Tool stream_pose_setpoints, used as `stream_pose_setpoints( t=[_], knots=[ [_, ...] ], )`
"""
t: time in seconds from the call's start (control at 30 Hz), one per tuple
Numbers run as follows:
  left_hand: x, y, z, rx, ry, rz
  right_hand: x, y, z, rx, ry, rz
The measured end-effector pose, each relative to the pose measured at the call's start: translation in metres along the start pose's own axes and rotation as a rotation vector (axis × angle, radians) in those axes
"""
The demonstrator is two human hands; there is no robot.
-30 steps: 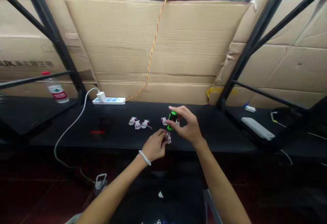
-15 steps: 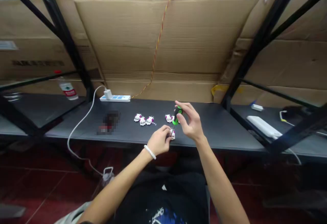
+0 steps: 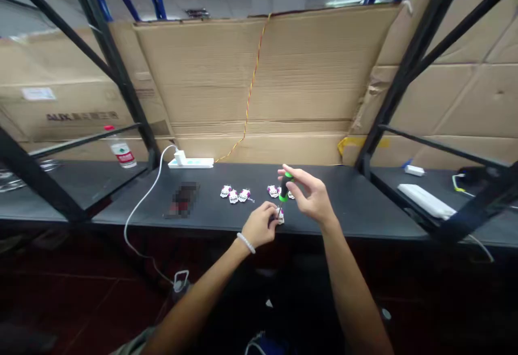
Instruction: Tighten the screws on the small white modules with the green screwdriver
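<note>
My right hand [image 3: 311, 193] is closed around the handle of a green and black screwdriver [image 3: 285, 186], which points down. The screwdriver's tip meets a small white and purple part [image 3: 280, 216] near the table's front edge. My left hand [image 3: 261, 223], with a white bracelet on its wrist, pinches that part from the left and hides some of it. Just behind my hands lie a few similar white and purple parts [image 3: 272, 191], partly covered by the screwdriver. Another cluster of such parts [image 3: 233, 197] rests to the left.
A white power strip [image 3: 194, 163] with a plugged-in charger and white cable [image 3: 140, 204] is at the back left. A blurred-out dark object [image 3: 183, 199] lies left. A water bottle [image 3: 123, 151] stands beyond the black frame. A long white device [image 3: 424, 201] lies right.
The camera view has tilted up and shifted slightly, so everything appears lower and a little to the right. Both hands keep the same hold on the screwdriver and the part.
</note>
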State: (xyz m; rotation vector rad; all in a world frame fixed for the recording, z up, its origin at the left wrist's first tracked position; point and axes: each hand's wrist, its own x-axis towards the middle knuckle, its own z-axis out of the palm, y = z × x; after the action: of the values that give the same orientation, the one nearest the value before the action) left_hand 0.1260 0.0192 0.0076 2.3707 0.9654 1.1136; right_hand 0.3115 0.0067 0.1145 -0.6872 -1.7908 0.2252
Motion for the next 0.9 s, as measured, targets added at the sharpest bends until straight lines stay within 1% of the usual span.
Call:
stream_pose_setpoints(
  t=[0.1,0.13,0.2,0.27,0.33,0.37,0.47,0.5,0.57,0.67,0.73,0.83,0.9],
  knots=[
    [0.0,0.001,0.0,0.003,-0.003,0.016,0.001,-0.001,0.001,-0.172,0.112,-0.038],
    [0.0,0.001,0.0,0.005,-0.002,0.019,0.001,-0.001,0.001,-0.211,0.128,-0.049],
    [0.0,0.001,0.0,0.009,-0.007,0.021,0.001,-0.002,0.001,-0.191,0.09,-0.054],
    [0.0,0.001,0.0,0.013,-0.018,0.02,0.002,-0.003,0.0,-0.089,0.008,-0.042],
    [0.0,0.002,-0.001,0.015,-0.027,0.017,0.002,-0.004,-0.001,-0.022,-0.034,-0.027],
    [-0.001,0.002,-0.001,0.017,-0.031,0.015,0.002,-0.004,-0.002,-0.032,-0.022,-0.029],
    [-0.001,0.004,-0.002,0.021,-0.034,0.003,0.003,-0.004,-0.004,-0.165,0.059,-0.06],
    [-0.001,0.005,-0.002,0.019,-0.033,0.0,0.003,-0.005,-0.006,-0.193,0.063,-0.068],
    [-0.001,0.005,-0.003,0.015,-0.035,-0.003,0.003,-0.005,-0.008,-0.173,0.009,-0.066],
    [0.0,0.005,-0.003,0.004,-0.04,-0.001,0.002,-0.005,-0.012,-0.065,-0.097,-0.031],
    [0.0,0.005,-0.003,0.002,-0.043,-0.001,0.003,-0.005,-0.013,-0.081,-0.079,-0.024],
    [0.0,0.005,-0.004,0.0,-0.045,-0.002,0.003,-0.006,-0.012,-0.197,0.01,-0.059],
    [0.0,0.006,-0.004,-0.004,-0.045,-0.008,0.003,-0.007,-0.012,-0.209,0.008,-0.067]
  ],
)
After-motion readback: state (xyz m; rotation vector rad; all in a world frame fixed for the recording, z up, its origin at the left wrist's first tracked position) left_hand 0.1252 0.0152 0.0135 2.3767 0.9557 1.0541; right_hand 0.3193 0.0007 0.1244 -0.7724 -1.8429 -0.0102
